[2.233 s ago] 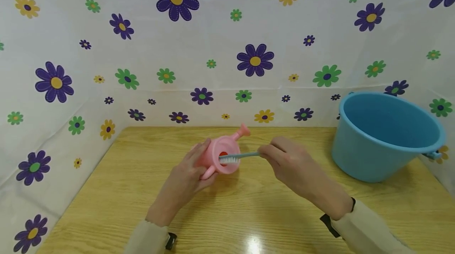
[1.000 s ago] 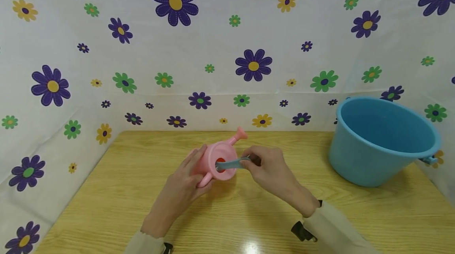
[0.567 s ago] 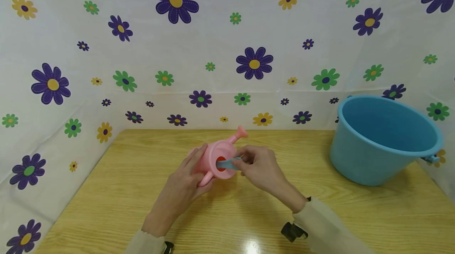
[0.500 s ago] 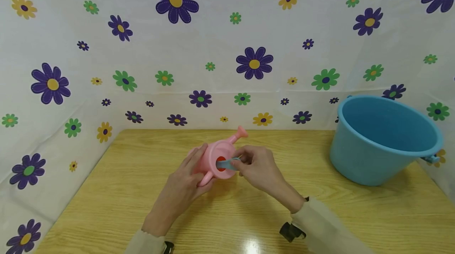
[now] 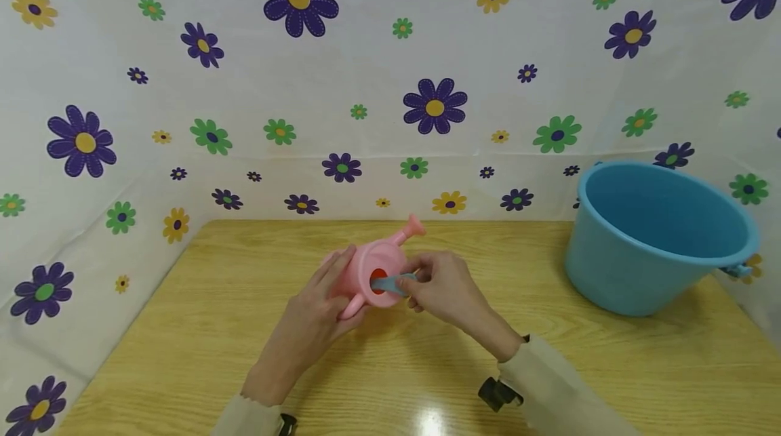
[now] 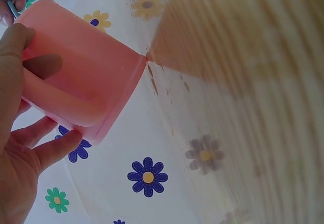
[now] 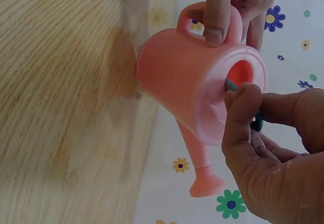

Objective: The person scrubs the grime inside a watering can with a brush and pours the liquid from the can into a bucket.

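Note:
A pink toy watering can [image 5: 366, 258] is tilted over the table, its opening turned to the right. My left hand [image 5: 305, 317] grips it by the handle and side. In the left wrist view, the can [image 6: 96, 46] has a lower corner right at the tabletop. My right hand [image 5: 448, 290] pinches a blue-grey brush [image 5: 390, 283] between thumb and fingers, close by the opening. The brush's bristle end is inside the can, hidden from view. In the right wrist view, the can's spout [image 7: 195, 148] points away from the handle, and red shows inside the opening.
A large blue bucket [image 5: 628, 266] stands at the table's right side. The wood-grain table [image 5: 201, 327] ends at a white flowered cloth [image 5: 366, 49] behind and at both sides. Black straps sit around both wrists.
The right hand has moved left toward the can, and the white bristles seen earlier have gone into its opening. Over the last half second the brush and hand shift only slightly.

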Demonstrator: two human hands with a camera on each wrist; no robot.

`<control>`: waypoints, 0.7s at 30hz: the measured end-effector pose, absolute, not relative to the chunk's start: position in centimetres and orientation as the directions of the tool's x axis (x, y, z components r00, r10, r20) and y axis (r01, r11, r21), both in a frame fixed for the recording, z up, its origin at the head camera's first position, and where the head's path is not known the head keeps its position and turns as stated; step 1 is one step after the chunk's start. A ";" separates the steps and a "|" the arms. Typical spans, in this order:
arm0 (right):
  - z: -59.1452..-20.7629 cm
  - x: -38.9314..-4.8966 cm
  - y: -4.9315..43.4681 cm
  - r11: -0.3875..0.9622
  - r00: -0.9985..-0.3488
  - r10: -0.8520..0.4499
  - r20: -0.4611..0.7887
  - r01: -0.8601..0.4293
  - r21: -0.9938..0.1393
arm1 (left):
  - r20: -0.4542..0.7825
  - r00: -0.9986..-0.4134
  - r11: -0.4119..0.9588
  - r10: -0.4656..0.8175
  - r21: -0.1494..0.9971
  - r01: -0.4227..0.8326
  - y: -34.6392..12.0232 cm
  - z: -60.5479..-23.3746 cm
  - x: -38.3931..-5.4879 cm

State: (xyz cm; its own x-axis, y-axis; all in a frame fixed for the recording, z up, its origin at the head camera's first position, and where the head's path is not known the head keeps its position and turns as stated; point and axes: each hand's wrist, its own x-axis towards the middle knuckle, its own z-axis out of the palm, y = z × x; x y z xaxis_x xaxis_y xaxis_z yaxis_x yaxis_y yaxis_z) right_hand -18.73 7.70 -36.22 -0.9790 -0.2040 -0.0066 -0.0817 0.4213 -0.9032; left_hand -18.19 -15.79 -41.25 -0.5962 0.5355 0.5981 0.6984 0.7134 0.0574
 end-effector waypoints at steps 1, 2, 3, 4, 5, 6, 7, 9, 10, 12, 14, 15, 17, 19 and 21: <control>-36.3 -18.8 7.7 0.406 -0.979 -0.205 -0.023 -0.063 -0.911 | 0.599 -0.593 0.713 0.538 0.052 0.699 -15.8 -41.3 -18.2; -36.3 -18.7 7.7 0.396 -0.978 -0.204 -0.038 -0.047 -0.917 | 0.600 -0.592 0.712 0.538 0.052 0.700 -15.8 -41.3 -18.2; -36.3 -18.7 7.7 0.388 -0.978 -0.201 -0.047 -0.036 -0.921 | 0.601 -0.591 0.712 0.537 0.052 0.700 -15.8 -41.3 -18.2; -36.3 -18.7 7.6 0.382 -0.979 -0.199 -0.052 -0.029 -0.924 | 0.602 -0.591 0.712 0.537 0.052 0.701 -15.8 -41.3 -18.2; -36.3 -18.6 7.7 0.378 -0.979 -0.196 -0.055 -0.024 -0.926 | 0.603 -0.591 0.712 0.536 0.053 0.700 -15.8 -41.3 -18.2; -36.3 -18.5 7.7 0.378 -0.979 -0.198 -0.050 -0.029 -0.926 | 0.604 -0.591 0.713 0.535 0.053 0.699 -15.8 -41.4 -18.2; -36.3 -18.5 7.7 0.377 -0.979 -0.202 -0.041 -0.039 -0.925 | 0.604 -0.592 0.715 0.534 0.051 0.698 -15.8 -41.4 -18.1; -36.2 -18.2 7.8 0.378 -0.977 -0.213 -0.018 -0.065 -0.924 | 0.605 -0.592 0.716 0.532 0.053 0.696 -15.7 -41.4 -18.1; -36.2 -18.1 7.8 0.380 -0.976 -0.218 -0.007 -0.078 -0.922 | 0.604 -0.593 0.716 0.532 0.053 0.696 -15.7 -41.3 -18.1; -36.1 -17.9 7.9 0.388 -0.974 -0.226 0.015 -0.104 -0.916 | 0.603 -0.594 0.716 0.532 0.053 0.696 -15.7 -41.3 -18.1; -35.9 -17.7 8.0 0.395 -0.974 -0.226 0.028 -0.118 -0.911 | 0.605 -0.592 0.715 0.532 0.053 0.697 -15.7 -41.3 -18.2; -35.9 -17.6 8.1 0.399 -0.974 -0.226 0.034 -0.124 -0.909 | 0.608 -0.590 0.715 0.531 0.052 0.697 -15.8 -41.3 -18.2; -35.7 -17.4 8.2 0.405 -0.974 -0.224 0.042 -0.133 -0.905 | 0.615 -0.584 0.714 0.530 0.048 0.698 -15.9 -41.2 -18.3; -35.5 -17.2 8.2 0.409 -0.973 -0.225 0.055 -0.145 -0.901 | 0.619 -0.581 0.715 0.528 0.045 0.698 -15.9 -41.2 -18.4; -35.2 -17.0 8.4 0.416 -0.972 -0.226 0.067 -0.159 -0.896 | 0.621 -0.581 0.718 0.526 0.041 0.694 -16.0 -41.2 -18.4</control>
